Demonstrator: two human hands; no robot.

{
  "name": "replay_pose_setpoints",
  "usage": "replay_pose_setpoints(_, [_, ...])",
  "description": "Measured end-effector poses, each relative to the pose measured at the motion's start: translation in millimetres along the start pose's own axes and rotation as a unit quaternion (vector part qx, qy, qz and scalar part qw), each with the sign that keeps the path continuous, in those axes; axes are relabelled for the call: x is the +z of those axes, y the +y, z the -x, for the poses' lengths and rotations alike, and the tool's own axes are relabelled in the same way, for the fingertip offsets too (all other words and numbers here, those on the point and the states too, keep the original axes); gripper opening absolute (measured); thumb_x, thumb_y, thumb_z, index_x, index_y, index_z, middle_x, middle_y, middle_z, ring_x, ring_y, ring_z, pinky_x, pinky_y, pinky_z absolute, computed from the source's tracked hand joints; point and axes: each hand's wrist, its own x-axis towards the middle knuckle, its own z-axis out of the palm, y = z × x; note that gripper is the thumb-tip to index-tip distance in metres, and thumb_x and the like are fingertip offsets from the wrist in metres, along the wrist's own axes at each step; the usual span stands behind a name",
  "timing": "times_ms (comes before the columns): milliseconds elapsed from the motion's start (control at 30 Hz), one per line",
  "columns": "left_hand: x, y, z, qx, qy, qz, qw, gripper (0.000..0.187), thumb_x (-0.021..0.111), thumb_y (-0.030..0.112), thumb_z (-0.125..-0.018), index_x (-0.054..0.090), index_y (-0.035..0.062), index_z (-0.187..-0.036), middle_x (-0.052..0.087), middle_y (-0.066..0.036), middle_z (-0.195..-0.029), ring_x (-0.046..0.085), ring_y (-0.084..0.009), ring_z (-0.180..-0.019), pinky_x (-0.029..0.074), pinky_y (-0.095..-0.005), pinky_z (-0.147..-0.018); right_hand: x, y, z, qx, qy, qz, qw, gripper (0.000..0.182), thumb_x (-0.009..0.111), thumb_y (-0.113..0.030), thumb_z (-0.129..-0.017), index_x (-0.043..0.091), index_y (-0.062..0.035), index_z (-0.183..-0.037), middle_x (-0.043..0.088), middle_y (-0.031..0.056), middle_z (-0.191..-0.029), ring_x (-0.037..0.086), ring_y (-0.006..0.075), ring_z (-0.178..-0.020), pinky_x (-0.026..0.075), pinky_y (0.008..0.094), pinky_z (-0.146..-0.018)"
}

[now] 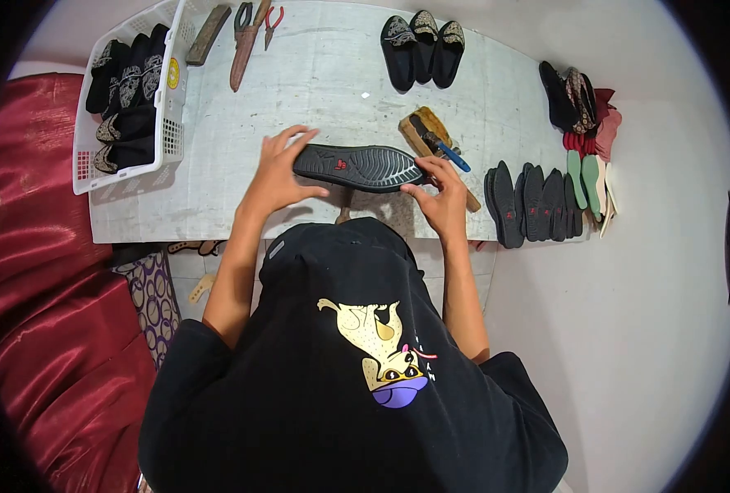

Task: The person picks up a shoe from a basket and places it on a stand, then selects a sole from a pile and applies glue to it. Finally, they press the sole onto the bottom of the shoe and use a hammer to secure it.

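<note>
A black shoe sole point(356, 167) with a ribbed tread and a small red mark faces up above the near edge of the table. My right hand point(437, 193) grips its right end between thumb and fingers. At the sole's left end is my left hand point(281, 174), its thumb and fingers spread apart around that end. Behind the right end, a wooden block point(427, 131) lies on the table with a blue-handled tool point(451, 156) across it.
A white basket point(170, 107) of shoes stands at the left. Pliers point(273, 26) and a sheathed tool point(244, 56) lie at the back. Black shoes point(398, 62) are at the back centre. Several black soles point(506, 205) and green insoles point(591, 182) sit at the right.
</note>
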Motion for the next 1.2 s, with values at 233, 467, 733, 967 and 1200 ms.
replay_pose_setpoints(233, [52.1,67.3,-36.2,0.17,-0.088,-0.02,0.981,0.113,0.094,0.056,-0.057,0.052,0.0146,-0.153,0.046,-0.014,-0.157,0.042,-0.0371,-0.147,0.019,-0.0667,-0.125,-1.7,-12.0,-2.8,-0.016,-0.005,0.04,0.999,0.047,0.093,-0.01,-0.072,0.076,0.0013,-0.114,0.071,0.0121,-0.116,0.07,0.0267,-0.101,0.058,0.035,-0.084])
replay_pose_setpoints(467, [98.2,86.7,-44.4,0.19,-0.006,-0.048,0.981,0.07,0.087,0.034,-0.067,0.065,0.0137,-0.13,0.064,-0.006,-0.124,0.058,-0.0278,-0.117,0.04,-0.045,-0.103,7.1,6.9,0.3,0.025,0.025,-0.065,0.997,0.04,0.089,-0.007,-0.076,0.077,0.0024,-0.113,0.072,0.0128,-0.114,0.071,0.0239,-0.104,0.059,0.0336,-0.084])
replay_pose_setpoints(733, [107.1,97.9,-45.7,0.147,0.002,-0.1,0.984,0.063,0.085,0.025,-0.064,0.066,0.0119,-0.123,0.065,-0.005,-0.116,0.059,-0.0272,-0.109,0.039,-0.0453,-0.096,5.5,68.6,7.5,0.15,0.008,-0.372,0.916,0.029,0.081,0.0,-0.087,0.078,0.0009,-0.116,0.077,0.0152,-0.114,0.07,0.0199,-0.11,0.057,0.0334,-0.095])
replay_pose_setpoints(967, [108.1,98.4,-45.6,0.128,0.004,-0.115,0.985,0.064,0.085,0.026,-0.063,0.067,0.0117,-0.123,0.062,-0.005,-0.114,0.058,-0.0272,-0.109,0.039,-0.0452,-0.098,-13.6,182.9,3.1,0.091,0.083,0.155,0.98,0.032,0.075,-0.001,-0.081,0.072,0.0019,-0.113,0.071,0.0222,-0.108,0.068,0.0412,-0.101,0.053,0.0463,-0.092])
replay_pose_setpoints(1200, [105.1,104.4,-44.6,0.109,-0.013,-0.106,0.988,0.064,0.086,0.028,-0.064,0.066,0.0146,-0.123,0.062,-0.003,-0.115,0.056,-0.0251,-0.114,0.037,-0.0439,-0.101,-6.1,196.2,-1.2,0.131,-0.046,0.235,0.962,0.05,0.076,-0.002,-0.072,0.066,0.0019,-0.121,0.067,0.0252,-0.122,0.064,0.0456,-0.11,0.053,0.0486,-0.094])
